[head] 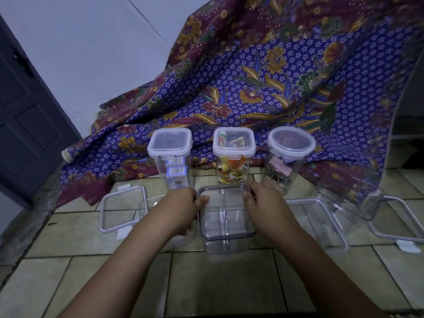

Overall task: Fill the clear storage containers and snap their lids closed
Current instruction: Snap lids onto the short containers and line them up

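An empty clear square container (226,220) without a lid stands on the tiled floor in front of me. My left hand (183,208) grips its left wall and my right hand (263,206) grips its right wall, thumbs over the rim. Behind it stand three lidded containers: a left square one (171,157) holding small boxes, a middle square one (233,154) with colourful bits, and a round one (288,157) with clips. A loose lid (122,212) lies on the left, another lid (398,222) on the right.
A patterned purple cloth (263,88) drapes behind the row of containers. A shallow clear container (319,223) lies right of my right hand, and a clear jar (353,200) rests beyond it. A dark door (25,106) is at the left.
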